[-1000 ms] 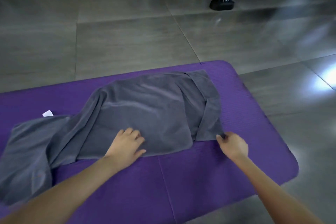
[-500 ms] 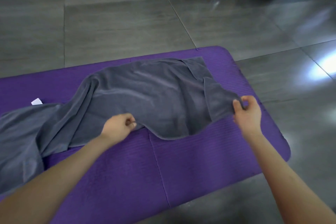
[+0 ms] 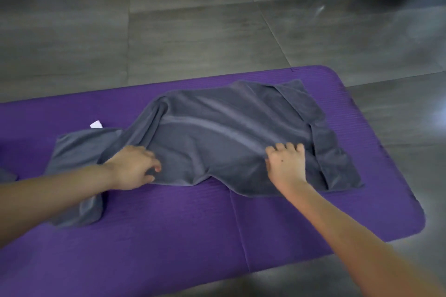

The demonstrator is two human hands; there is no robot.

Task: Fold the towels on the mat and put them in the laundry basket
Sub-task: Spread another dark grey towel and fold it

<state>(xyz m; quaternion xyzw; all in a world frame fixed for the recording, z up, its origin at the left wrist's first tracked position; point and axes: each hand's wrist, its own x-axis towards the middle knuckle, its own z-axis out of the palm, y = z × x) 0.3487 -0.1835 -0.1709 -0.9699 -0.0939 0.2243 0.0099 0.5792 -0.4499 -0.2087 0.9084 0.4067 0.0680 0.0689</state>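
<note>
Grey tile floor (image 3: 193,31), purple mat (image 3: 193,236) across it; grey towel (image 3: 217,132) lies rumpled mid-mat. At towel's 8 o'clock, left hand (image 3: 135,169) fingers pinch its near edge; at 5 o'clock, right hand (image 3: 286,164) fingers curl into the cloth; white tag (image 3: 95,124) pokes out at 9 o'clock.

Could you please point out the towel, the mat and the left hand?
towel (image 3: 217,132): head view, its middle.
mat (image 3: 169,236): head view, bare near part.
left hand (image 3: 135,169): head view, its back.
</note>
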